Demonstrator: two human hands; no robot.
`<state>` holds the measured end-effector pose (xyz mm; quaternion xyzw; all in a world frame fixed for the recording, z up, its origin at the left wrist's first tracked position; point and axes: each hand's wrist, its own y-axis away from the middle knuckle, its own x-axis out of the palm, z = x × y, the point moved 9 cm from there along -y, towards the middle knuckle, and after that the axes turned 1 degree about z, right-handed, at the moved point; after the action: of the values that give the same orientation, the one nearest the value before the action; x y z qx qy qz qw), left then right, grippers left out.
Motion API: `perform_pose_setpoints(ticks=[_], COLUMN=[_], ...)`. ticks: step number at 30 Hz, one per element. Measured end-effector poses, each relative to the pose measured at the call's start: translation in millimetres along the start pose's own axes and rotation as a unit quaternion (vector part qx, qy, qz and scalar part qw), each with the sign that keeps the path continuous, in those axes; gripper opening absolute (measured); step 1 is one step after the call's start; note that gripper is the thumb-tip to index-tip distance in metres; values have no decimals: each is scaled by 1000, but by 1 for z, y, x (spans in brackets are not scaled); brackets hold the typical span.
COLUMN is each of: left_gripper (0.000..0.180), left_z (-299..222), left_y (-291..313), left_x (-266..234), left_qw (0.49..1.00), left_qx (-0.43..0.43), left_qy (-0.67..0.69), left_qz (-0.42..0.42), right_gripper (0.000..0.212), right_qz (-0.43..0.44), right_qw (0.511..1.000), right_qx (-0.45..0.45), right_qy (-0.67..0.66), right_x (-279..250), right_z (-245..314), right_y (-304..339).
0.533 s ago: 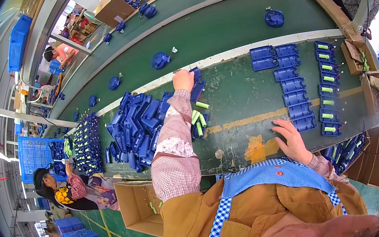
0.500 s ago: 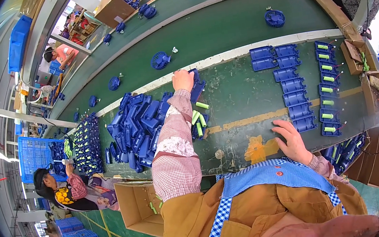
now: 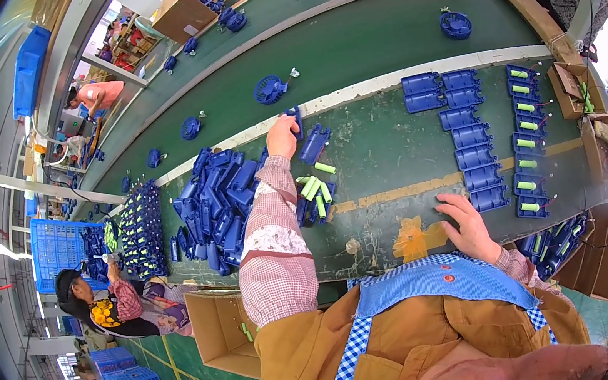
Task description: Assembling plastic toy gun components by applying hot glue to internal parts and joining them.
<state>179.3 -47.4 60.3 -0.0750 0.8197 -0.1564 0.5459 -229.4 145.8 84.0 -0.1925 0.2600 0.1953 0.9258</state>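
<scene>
My left hand (image 3: 282,138) is closed on a blue plastic housing (image 3: 295,123) at the far edge of the green bench (image 3: 387,170). Beside it lies another blue housing (image 3: 315,144), apart from the hand. A heap of blue housings (image 3: 216,202) spreads to the left of my left forearm. Several light green battery cells (image 3: 311,186) lie loose just right of the forearm. My right hand (image 3: 471,229) rests open on the bench, fingers apart, holding nothing. To its right stand a column of bare blue housings (image 3: 482,177) and a column of housings with green cells (image 3: 525,165).
Beyond the bench, a green conveyor belt (image 3: 367,33) carries blue round fan parts (image 3: 270,90). Small cardboard boxes (image 3: 568,92) stand at the right end. An open carton (image 3: 219,334) is below on the left. A co-worker (image 3: 101,296) sits at the left beside rows of filled housings (image 3: 140,232).
My left hand has shifted slightly left and nearer, raising a housing on edge. The other housing now lies fully visible. Near-belt fan parts have moved right. My right hand stays put.
</scene>
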Motion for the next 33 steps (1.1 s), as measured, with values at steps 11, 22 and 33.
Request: perform_pose_setpoints(ticks=[11, 22, 33], left_gripper=[22, 13, 25], left_z=[69, 49, 6], left_y=[44, 0, -24], left_x=[-42, -55, -32], left_qw=[954, 968, 974], left_qx=[-192, -180, -153], left_qy=[-218, -126, -119], left_qz=[73, -119, -119], right_gripper=[34, 35, 34], right_qz=[6, -3, -13], right_qw=[1000, 1000, 1000], right_qx=[0, -5, 8], right_qy=[-6, 11, 17], right_x=[6, -1, -1], right_z=[0, 4, 3], right_y=[-2, 0, -1])
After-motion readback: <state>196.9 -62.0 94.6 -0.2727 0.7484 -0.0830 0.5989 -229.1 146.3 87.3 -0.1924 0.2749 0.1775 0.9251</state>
